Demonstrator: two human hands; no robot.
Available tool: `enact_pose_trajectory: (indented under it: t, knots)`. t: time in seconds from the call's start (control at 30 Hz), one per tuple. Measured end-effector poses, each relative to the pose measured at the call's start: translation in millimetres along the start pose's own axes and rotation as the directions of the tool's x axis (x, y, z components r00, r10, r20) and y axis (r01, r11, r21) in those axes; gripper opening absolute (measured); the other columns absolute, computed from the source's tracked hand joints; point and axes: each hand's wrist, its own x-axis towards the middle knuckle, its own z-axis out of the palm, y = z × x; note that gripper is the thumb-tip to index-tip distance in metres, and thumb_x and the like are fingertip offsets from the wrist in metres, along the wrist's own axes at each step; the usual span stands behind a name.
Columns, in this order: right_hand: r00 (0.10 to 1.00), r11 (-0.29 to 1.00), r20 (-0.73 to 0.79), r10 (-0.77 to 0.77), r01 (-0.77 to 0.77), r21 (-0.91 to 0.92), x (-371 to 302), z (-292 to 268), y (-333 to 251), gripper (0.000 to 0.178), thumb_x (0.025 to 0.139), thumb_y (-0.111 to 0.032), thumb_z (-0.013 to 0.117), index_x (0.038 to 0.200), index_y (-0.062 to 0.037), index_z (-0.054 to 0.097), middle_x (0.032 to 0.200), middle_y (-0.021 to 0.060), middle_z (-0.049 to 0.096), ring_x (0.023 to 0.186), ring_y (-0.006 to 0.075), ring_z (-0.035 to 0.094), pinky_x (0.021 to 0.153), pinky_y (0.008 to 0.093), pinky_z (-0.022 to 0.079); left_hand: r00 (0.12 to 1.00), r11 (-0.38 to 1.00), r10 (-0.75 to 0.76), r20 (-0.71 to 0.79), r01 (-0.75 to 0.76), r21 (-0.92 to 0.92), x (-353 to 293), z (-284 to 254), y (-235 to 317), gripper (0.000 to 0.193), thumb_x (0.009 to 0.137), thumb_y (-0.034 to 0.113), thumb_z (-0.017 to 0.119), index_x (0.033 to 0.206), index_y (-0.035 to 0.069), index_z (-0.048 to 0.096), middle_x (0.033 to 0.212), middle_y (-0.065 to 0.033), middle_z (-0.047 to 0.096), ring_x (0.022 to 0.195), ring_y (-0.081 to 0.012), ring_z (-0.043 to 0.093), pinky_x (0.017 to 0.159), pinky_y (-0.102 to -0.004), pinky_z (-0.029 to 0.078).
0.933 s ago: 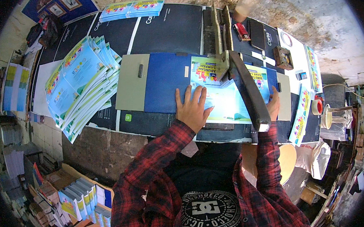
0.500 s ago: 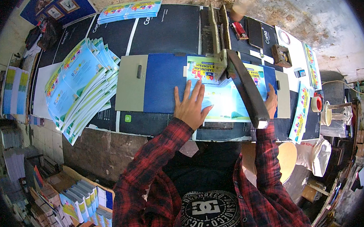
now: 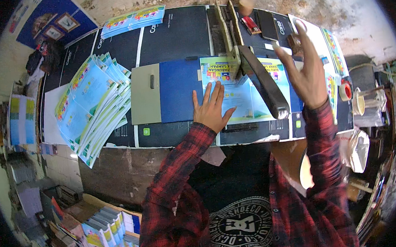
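My left hand [image 3: 211, 108] lies flat, fingers spread, on a colourful printed sheet [image 3: 232, 91] that rests on the blue bed of a paper cutter [image 3: 177, 95]. The cutter's long dark lever arm [image 3: 261, 80] stands raised at a slant over the sheet. My right hand [image 3: 305, 68] is lifted in the air to the right of the lever, fingers apart and holding nothing. Both sleeves are red and black plaid.
A fanned pile of blue and yellow booklets [image 3: 93, 105] lies at the left of the dark table [image 3: 173, 33]. More printed sheets [image 3: 133, 19] sit at the back, others along the right edge. A tape roll [image 3: 345, 91] and boxes of booklets [image 3: 106, 228] are nearby.
My right hand came off the sheet beside the lever and rose into the air, open. The cutter's lever tilted further up. My left hand stayed pressed on the sheet.
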Motion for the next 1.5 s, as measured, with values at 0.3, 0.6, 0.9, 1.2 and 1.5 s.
enact_pose_trajectory:
  t: [0.3, 0.6, 0.9, 1.2, 1.5]
  knots:
    - [0.831, 0.989, 0.549, 0.090, -0.011, -0.146, -20, 28, -53, 0.095, 0.090, -0.067, 0.047, 0.140, 0.0130, 0.037, 0.142, 0.0332, 0.043, 0.135, 0.0424, 0.041, 0.111, 0.0537, 0.031, 1.000, 1.000, 0.000, 0.014, 0.001, -0.021, 0, 0, 1, 0.074, 0.093, 0.056, 0.048, 0.146, 0.005, 0.042, 0.157, -0.0108, 0.032, 0.146, -0.0303, 0.024, 0.112, -0.0675, 0.011]
    - [0.968, 0.985, 0.249, -0.017, 0.060, -0.162, -125, 102, -25, 0.094, 0.083, -0.041, 0.069, 0.147, 0.0119, 0.024, 0.154, 0.0332, 0.020, 0.144, 0.0505, 0.019, 0.117, 0.0517, 0.023, 1.000, 0.999, -0.021, -0.021, 0.020, -0.026, 2, 4, 7, 0.077, 0.089, 0.058, 0.054, 0.147, 0.009, 0.041, 0.157, -0.0072, 0.034, 0.147, -0.0267, 0.026, 0.113, -0.0661, 0.013]
    - [0.839, 0.930, 0.542, 0.045, -0.233, 0.283, -22, 26, -23, 0.063, 0.092, -0.046, 0.057, 0.115, 0.0121, 0.058, 0.106, 0.0315, 0.060, 0.100, 0.0372, 0.061, 0.090, 0.0395, 0.047, 1.000, 0.999, -0.013, 0.020, 0.012, 0.033, 3, 3, 2, 0.077, 0.092, 0.058, 0.050, 0.148, 0.007, 0.038, 0.158, -0.0079, 0.030, 0.147, -0.0296, 0.024, 0.113, -0.0665, 0.013]
    - [0.939, 0.892, 0.281, 0.199, -0.055, -0.448, -122, 88, 122, 0.071, 0.094, -0.052, 0.052, 0.148, -0.0084, 0.038, 0.153, 0.0254, 0.031, 0.141, 0.0405, 0.031, 0.114, 0.0498, 0.028, 0.911, 0.910, -0.393, -0.124, 0.366, -0.196, 8, -6, 1, 0.068, 0.090, 0.049, 0.060, 0.133, -0.003, 0.052, 0.145, -0.0253, 0.041, 0.136, -0.0436, 0.034, 0.109, -0.0556, 0.029]
    - [0.927, 0.913, 0.217, 0.305, -0.220, -0.342, -156, 95, 127, 0.070, 0.095, -0.049, 0.053, 0.151, -0.0108, 0.034, 0.156, 0.0182, 0.031, 0.144, 0.0377, 0.028, 0.116, 0.0513, 0.025, 0.564, -0.145, -0.617, 0.548, 0.603, -0.784, 47, -33, -24, 0.037, 0.091, 0.019, 0.071, 0.108, -0.013, 0.065, 0.098, -0.0154, 0.071, 0.081, -0.0199, 0.069, 0.073, -0.0314, 0.056]
